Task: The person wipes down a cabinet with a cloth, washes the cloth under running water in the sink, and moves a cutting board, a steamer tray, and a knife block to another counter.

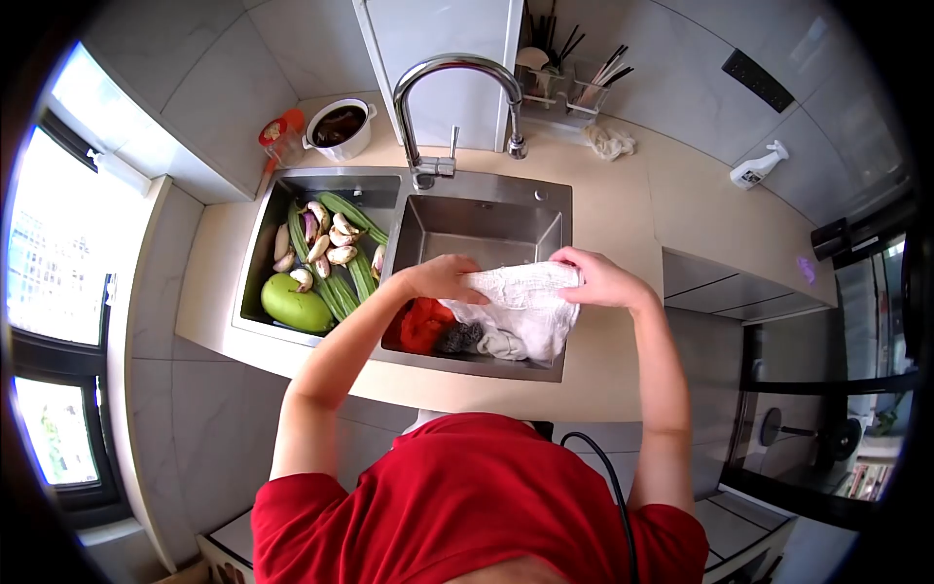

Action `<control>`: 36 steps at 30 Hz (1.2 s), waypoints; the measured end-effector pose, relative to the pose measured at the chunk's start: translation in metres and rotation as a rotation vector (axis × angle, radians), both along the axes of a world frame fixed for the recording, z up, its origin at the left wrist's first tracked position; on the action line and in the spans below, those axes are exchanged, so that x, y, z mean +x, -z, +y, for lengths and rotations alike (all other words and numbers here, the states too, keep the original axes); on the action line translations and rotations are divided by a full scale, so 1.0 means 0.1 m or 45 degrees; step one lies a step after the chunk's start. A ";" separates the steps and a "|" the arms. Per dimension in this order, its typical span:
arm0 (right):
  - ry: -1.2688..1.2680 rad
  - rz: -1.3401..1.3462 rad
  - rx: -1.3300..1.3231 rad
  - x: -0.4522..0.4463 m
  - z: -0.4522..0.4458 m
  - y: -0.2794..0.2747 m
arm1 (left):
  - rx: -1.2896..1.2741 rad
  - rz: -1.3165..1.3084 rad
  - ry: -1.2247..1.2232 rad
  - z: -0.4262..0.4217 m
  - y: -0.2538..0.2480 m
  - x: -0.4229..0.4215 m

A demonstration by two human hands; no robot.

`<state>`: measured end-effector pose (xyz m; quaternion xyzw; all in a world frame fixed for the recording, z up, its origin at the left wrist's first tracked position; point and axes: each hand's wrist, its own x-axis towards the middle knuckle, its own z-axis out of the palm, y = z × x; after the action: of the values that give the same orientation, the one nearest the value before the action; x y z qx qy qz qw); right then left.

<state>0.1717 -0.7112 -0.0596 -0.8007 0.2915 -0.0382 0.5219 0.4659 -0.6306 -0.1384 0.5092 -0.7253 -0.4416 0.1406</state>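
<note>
A white cloth (pixel 520 297) is stretched between my two hands over the right sink basin (pixel 467 234). My left hand (pixel 443 278) pinches its left edge, and my right hand (pixel 595 280) grips the upper right corner. The lower part of the cloth hangs into the basin. Below it, at the basin's near side, lie a red cloth-like bundle (pixel 421 326), a dark grey scrubber-like clump (pixel 459 338) and a crumpled whitish cloth (pixel 500 345). Part of the basin floor is hidden behind the cloth and my hands.
Left basin: a green melon-like vegetable (pixel 295 303), long ridged gourds (pixel 350 211) and several pale purplish pieces (pixel 341 255). A chrome faucet (pixel 457 63) arches behind. A white pot (pixel 341 146), utensil holder (pixel 584 92), crumpled whitish bundle (pixel 610 142) and spray bottle (pixel 759 166) stand around.
</note>
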 end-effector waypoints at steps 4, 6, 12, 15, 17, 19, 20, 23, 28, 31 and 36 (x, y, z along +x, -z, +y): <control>0.041 0.098 0.240 -0.17 -0.11 -0.02 | 0.560 0.442 -0.133 0.05 -0.67 0.14; 0.358 -0.752 0.669 -0.21 -0.04 -0.04 | 0.404 0.848 -0.210 -0.02 -0.49 0.33; 1.001 -1.086 1.277 0.41 0.25 0.94 | 0.691 1.966 -0.753 0.32 0.05 -0.04; 1.176 -1.041 1.387 0.47 0.23 1.05 | 0.693 1.646 -0.785 0.26 -0.08 -0.11; 1.235 -1.076 1.405 0.55 0.26 1.04 | 0.744 1.685 -0.803 0.23 -0.12 -0.08; 1.282 -1.334 1.258 0.61 0.32 1.08 | 0.767 1.757 -0.830 0.24 -0.02 -0.09; 1.268 -1.317 1.263 0.63 0.35 1.09 | 0.756 1.771 -0.845 0.25 0.07 -0.10; 1.182 -1.419 1.500 0.70 0.44 1.04 | 0.968 2.339 -0.774 0.36 0.13 -0.10; 0.964 -1.398 1.567 0.79 0.62 0.81 | 0.538 2.408 -0.967 0.67 0.20 -0.17; 0.798 -1.468 1.719 0.96 0.69 0.90 | 0.541 2.424 -1.326 0.71 0.35 -0.30; 0.940 -1.266 1.689 1.11 0.78 1.01 | 0.299 2.741 -1.003 0.83 0.20 -0.24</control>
<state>0.2829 -0.6335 -0.1611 -0.0826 0.2329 -0.3684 0.8962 0.4420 -0.5480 -0.1589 0.0698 0.0255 -0.6377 0.7667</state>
